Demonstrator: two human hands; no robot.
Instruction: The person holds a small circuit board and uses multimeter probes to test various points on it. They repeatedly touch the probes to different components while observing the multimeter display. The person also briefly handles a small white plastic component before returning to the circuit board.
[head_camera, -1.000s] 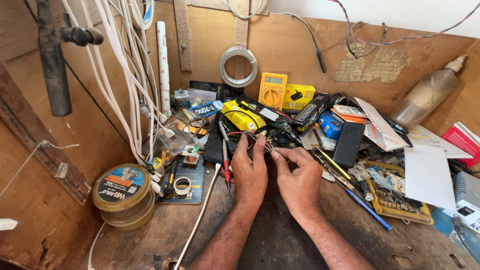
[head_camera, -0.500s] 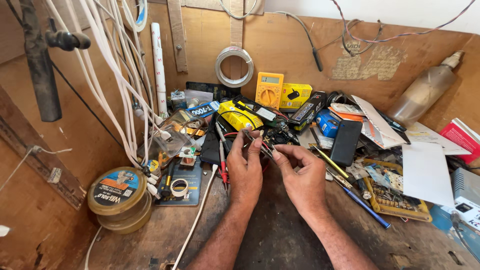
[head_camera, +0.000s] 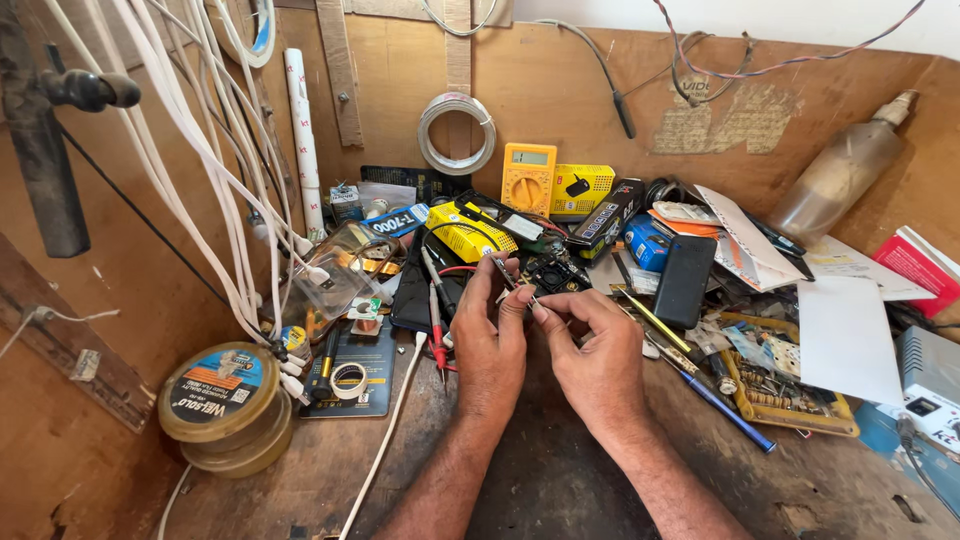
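A small dark electronic part (head_camera: 522, 291) (detail too small to tell) is held above the cluttered desk (head_camera: 560, 480), fingers of the left hand (head_camera: 490, 345) and right hand (head_camera: 595, 350) pinching it. Yellow multimeter (head_camera: 528, 177) stands behind; tape tin (head_camera: 225, 400) well left.

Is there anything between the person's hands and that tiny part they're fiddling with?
Nothing visible. The left hand and the right hand both already pinch the small thin part at their fingertips, above the cluttered workbench. The red probes lie beside the left hand, not between.
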